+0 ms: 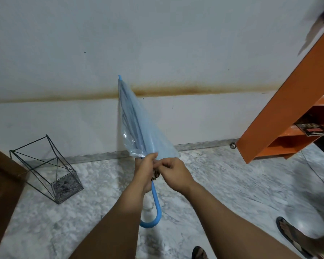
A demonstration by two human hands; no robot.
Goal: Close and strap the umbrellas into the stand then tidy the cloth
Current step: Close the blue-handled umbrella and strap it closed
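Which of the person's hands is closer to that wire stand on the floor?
Left. The left hand grips the umbrella on the side facing the wire stand; the right hand is beyond it, farther away.

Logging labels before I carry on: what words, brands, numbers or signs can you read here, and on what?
None can be read.
Small box on the orange shelf unit: printed face with a red patch, too blurred to read.
Blue umbrella, wire stand: no text visible.

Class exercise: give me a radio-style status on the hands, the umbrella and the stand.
Left hand grips blue umbrella at canopy base; right hand pinches there too. Canopy folded, loose. Wire stand empty, nothing blocking.
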